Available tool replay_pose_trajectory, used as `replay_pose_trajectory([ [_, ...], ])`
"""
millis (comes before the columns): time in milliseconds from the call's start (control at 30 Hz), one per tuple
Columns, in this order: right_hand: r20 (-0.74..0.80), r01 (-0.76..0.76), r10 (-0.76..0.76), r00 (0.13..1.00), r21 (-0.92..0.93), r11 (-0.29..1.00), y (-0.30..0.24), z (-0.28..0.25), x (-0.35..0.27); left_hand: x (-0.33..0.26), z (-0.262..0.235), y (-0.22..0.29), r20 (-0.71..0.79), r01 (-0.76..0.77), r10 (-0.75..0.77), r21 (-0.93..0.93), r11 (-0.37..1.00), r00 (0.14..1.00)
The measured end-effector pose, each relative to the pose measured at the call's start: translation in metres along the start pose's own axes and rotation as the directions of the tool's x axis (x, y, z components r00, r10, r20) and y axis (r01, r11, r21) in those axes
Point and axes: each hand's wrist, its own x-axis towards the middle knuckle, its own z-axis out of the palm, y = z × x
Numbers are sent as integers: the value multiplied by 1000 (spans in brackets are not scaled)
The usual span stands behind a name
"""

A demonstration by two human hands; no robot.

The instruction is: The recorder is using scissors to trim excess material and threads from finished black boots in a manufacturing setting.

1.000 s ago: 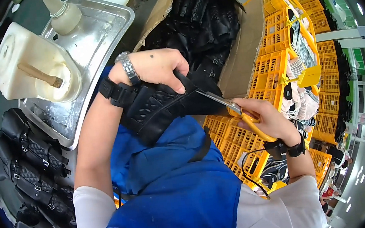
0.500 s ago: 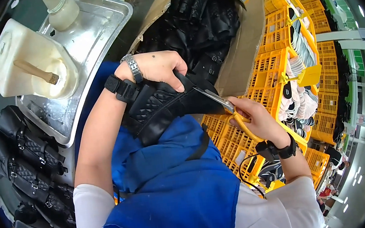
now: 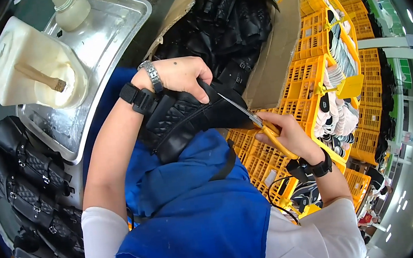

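My left hand (image 3: 187, 78) pinches the edge of a black boot upper (image 3: 186, 126) between thumb and fingers. The upper has a quilted panel and a zip-like line along it, and rests on the blue apron over my lap. In my right hand (image 3: 287, 133) are scissors (image 3: 274, 139) with yellow handles. Their blades look closed together, and the tips lie over the black leather just right of my left thumb. Part of the upper is hidden beneath my left hand and wrist.
Beyond my hands stands a cardboard box (image 3: 278, 46) full of black boot uppers. A metal tray (image 3: 107, 43) at left holds a white glue container (image 3: 4, 69) with a brush and a bottle. More black uppers (image 3: 37, 197) lie at far left; yellow crates (image 3: 307, 78) are stacked at right.
The scissor blades have come together from slightly apart, and the fingers of my right hand have closed in around the handles. My left hand keeps its pinch on the upper.
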Motion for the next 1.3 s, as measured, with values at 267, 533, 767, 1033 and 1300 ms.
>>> replay_pose_trajectory([
  [267,67,-4,1,998,44,999,-5,-2,9,0,2,-3,-46,7,-5,48,999,999],
  [533,81,-120,114,990,70,990,-2,1,10,2,3,-7,-45,34,-34,13,999,998],
  [767,28,-128,125,992,177,976,15,4,11,2,5,-16,-108,43,-41,20,999,993],
  [1033,45,-142,135,990,212,967,18,-5,8,-1,5,-10,-68,112,-112,-8,994,991],
  [1300,140,-114,102,985,83,990,10,-7,7,-4,11,2,-76,65,-60,67,996,995],
])
